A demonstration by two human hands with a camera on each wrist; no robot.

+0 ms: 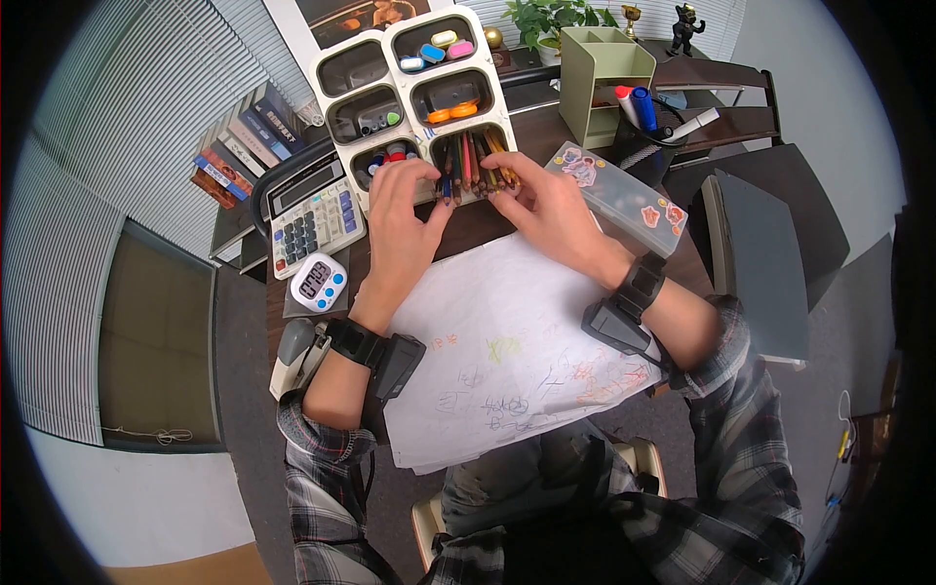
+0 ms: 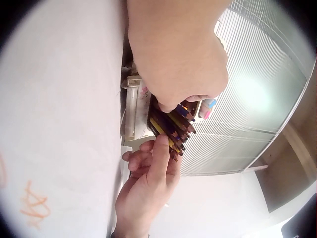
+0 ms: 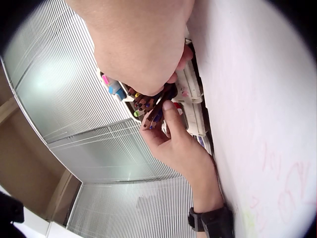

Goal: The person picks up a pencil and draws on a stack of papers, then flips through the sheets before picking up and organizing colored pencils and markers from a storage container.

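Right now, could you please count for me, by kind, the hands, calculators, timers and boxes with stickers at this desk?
Hands: 2 (left hand and right hand, both at the pencils)
Calculator: 1
Timer: 1
Box with stickers: 1
Total: 5

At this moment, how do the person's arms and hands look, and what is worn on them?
The left hand and right hand are bare, without gloves. Just behind each is a black wrist strap with a dark box attached. The plaid sleeves, in black, grey and white, are pushed well back.
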